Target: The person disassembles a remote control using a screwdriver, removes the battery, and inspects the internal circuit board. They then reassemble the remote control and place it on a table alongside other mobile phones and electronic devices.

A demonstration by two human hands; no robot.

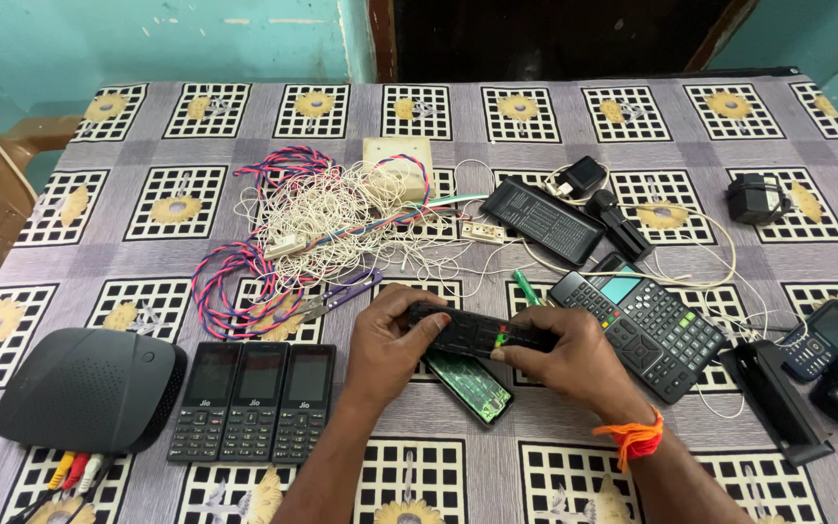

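Both hands hold a black remote level over the surface, just above a green circuit board that lies flat beneath it. Left hand wraps its fingers over the remote's left end; right hand grips the right end, thumb underneath, an orange thread tied at the wrist.

Three black keypad phones lie side by side just left of the left forearm, touching one another. Farther left sits a black router with coloured plugs at its near edge. No container is in view; everything lies loose on the patterned cloth.

Beyond the hands a tangle of white wire spreads out, with pink-and-blue twisted cable looping through it and a cream switch box at its far edge. Purple-handled scissors lie close behind the left hand. A large calculator lies just right of the remote, almost touching the right hand. Farther right a small blue phone, a black stand and a black adapter lie well apart.
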